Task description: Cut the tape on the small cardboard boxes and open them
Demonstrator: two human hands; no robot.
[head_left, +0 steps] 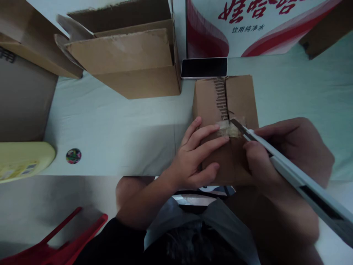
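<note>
A small closed cardboard box [242, 95] lies near the table's front edge, its top seam running away from me. Clear tape [235, 129] crosses the seam, and a strip of torn, corrugated cardboard [220, 99] shows beyond it. My left hand [198, 154] rests on the box's left side with fingers spread, fingertips beside the tape. In my right hand [286, 147] is a white utility knife [289, 169], gripped between thumb and fingers. Its extended blade points to the upper left, with the tip at the seam by the tape.
Beyond the small box lies a phone [204, 68]. An open cardboard box [129, 59] stands back left, and a red-and-white printed carton [248, 33] at the back. A yellow bottle [24, 160] and a round colourful disc [73, 156] are at left. Below is a red stool [60, 243].
</note>
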